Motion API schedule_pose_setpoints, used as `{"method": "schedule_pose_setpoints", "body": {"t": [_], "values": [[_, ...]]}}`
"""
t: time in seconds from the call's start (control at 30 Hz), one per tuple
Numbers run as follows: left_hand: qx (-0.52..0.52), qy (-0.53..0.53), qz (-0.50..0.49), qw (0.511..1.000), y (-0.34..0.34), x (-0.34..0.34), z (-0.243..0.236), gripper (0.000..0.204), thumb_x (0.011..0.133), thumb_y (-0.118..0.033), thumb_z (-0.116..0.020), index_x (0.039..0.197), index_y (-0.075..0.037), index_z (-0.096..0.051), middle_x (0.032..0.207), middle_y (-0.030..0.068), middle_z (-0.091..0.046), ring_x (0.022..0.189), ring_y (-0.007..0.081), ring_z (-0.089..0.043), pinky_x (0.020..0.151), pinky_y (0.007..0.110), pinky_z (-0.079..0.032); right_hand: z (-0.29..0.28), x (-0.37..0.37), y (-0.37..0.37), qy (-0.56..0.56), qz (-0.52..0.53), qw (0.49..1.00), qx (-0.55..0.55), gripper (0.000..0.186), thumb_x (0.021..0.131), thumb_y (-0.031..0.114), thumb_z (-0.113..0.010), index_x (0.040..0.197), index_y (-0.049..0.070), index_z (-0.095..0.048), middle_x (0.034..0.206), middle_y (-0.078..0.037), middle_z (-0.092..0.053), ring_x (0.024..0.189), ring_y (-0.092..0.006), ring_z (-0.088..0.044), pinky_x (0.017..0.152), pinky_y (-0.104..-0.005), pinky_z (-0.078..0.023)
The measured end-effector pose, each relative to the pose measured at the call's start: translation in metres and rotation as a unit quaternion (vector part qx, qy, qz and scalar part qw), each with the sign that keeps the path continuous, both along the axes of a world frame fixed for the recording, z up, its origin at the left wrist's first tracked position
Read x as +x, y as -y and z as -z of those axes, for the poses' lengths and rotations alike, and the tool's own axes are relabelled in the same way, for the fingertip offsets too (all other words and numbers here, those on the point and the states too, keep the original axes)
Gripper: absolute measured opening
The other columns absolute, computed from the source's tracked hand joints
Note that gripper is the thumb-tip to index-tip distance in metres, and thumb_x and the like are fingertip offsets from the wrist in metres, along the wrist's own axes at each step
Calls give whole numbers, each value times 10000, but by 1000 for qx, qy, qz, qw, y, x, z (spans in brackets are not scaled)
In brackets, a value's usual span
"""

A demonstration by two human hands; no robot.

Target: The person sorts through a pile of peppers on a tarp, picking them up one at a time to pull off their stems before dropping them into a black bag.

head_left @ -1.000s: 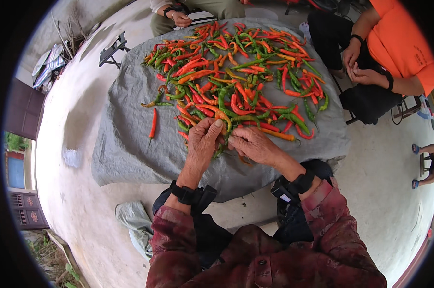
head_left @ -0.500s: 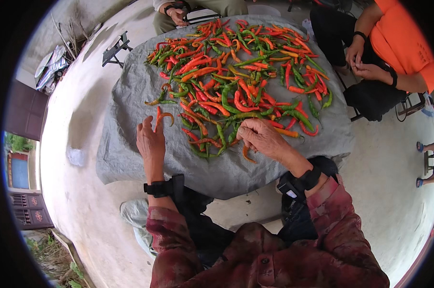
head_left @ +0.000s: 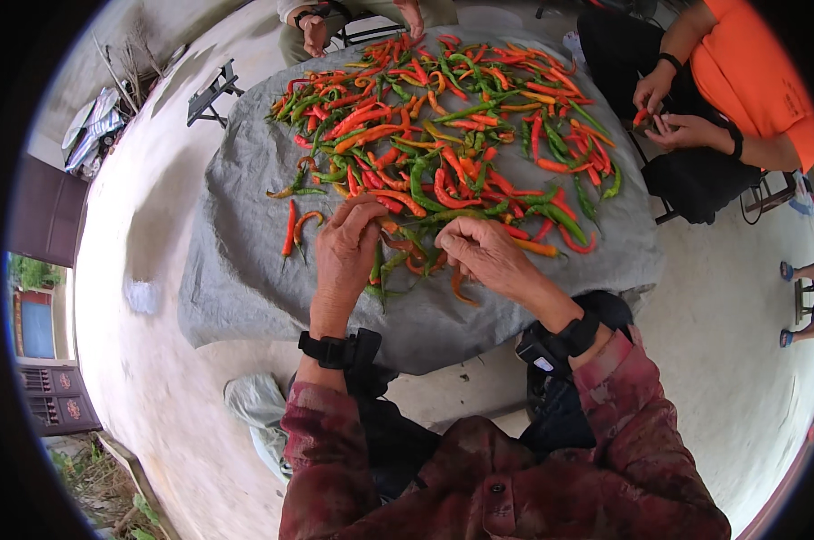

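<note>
A spread of red, orange and green chili peppers (head_left: 452, 180) covers much of a grey cloth (head_left: 236, 270) on the table in front of me. At the pile's near side, my left hand (head_left: 348, 238) has its fingers curled down over the peppers; what they grip is hidden. My right hand (head_left: 479, 247), just right of it, is closed, thumb against forefinger, over the peppers; I cannot make out what it holds. A straight red pepper (head_left: 289, 225) and a curved orange pepper (head_left: 310, 218) lie side by side left of my hands.
A seated person in orange (head_left: 749, 81) at right pinches something red (head_left: 639, 118). Another person's hands (head_left: 315, 36) are at the far edge. A folding stool (head_left: 211, 97) stands at left, a greyish sack (head_left: 256, 414) below the table, and someone's legs (head_left: 812, 328) at far right.
My left hand went left with a curved orange pepper, which now lies beside the lone red one, and returned to the pile. The person in orange now has something red in hand.
</note>
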State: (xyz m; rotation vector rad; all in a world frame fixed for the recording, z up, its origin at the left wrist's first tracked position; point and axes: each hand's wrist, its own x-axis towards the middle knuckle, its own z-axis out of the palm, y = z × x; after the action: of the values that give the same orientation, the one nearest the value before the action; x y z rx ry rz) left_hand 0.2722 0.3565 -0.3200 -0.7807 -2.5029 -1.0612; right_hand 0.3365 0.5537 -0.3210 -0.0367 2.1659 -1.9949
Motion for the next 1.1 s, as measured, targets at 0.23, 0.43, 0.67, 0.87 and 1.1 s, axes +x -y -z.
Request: {"method": "schedule_pose_setpoints", "body": {"t": [0.23,0.43,0.67,0.87,1.1], "values": [[17,-86,28,996,-31,17,-5,273,682,33,-612,915,-108,-631,983,44,-617,821,230,-626,674,317,-516,13,-2,6,-79,23,995,-62,232,861,193,-576,829,-36,-572,672,-7,-523,621,-64,-457,554,-254,-398],[-10,-145,39,989,-38,15,-5,285,669,37,-622,930,-77,-626,975,52,-601,856,250,-607,704,323,-502,7,-3,1,-45,-49,998,-19,228,877,205,-578,855,-20,-549,679,16,-506,631,-48,-456,537,-209,-392],[150,61,5,987,-42,26,-5,176,807,-58,-613,979,-34,-589,887,71,-600,706,136,-584,635,254,-470,1,-2,2,-107,117,987,12,135,836,76,-561,918,-23,-520,722,-109,-574,622,-188,-556,573,-325,-432],[280,336,125,891,-44,29,-3,181,884,-184,-575,896,-3,-580,709,-29,-552,675,33,-475,601,181,-395,9,-1,5,-240,90,941,222,141,833,66,-536,943,6,-472,722,-186,-565,650,-329,-580,570,-371,-438],[424,391,105,810,-38,22,2,129,871,-182,-590,864,-52,-592,742,-31,-566,652,46,-474,576,192,-370,2,-1,3,-233,92,955,160,110,831,97,-564,851,-1,-518,654,-162,-552,589,-318,-554,549,-382,-420]]}}
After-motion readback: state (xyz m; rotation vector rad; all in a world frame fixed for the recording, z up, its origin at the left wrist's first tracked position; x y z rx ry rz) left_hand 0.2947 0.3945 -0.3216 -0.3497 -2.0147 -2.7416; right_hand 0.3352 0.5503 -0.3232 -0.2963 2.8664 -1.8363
